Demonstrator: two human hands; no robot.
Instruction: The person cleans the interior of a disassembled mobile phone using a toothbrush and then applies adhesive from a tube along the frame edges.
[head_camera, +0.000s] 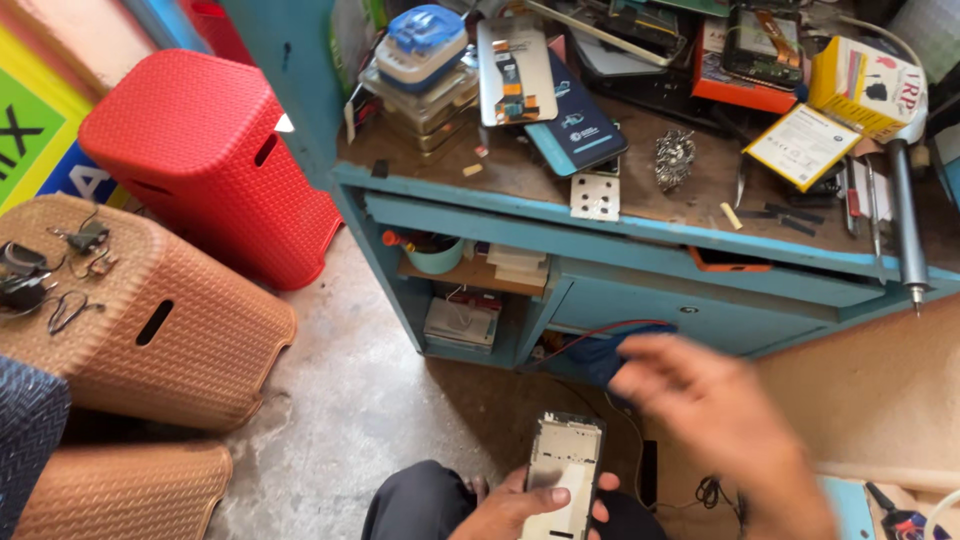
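Head view looks down on a blue workbench (640, 235) whose top is crowded with phone parts, boxes and tools. Left of it stand a red plastic stool (205, 150) and, nearer, a tan woven stool (150, 320) carrying small wired parts. On the bench top lie a dark blue phone back cover (578, 125), a yellow box (862, 85) at the far right, a long soldering iron (905, 215) reaching over the front edge, and a small white perforated plate (595, 195) at the near edge. At the bottom centre, over the person's knee, the left hand (520, 510) grips a bare phone frame (563, 472) from below, thumb and fingers wrapped round its lower end, the frame upright and facing the camera. The right hand (715, 420) hovers just right of the frame, blurred, fingers spread and holding nothing, not touching it.
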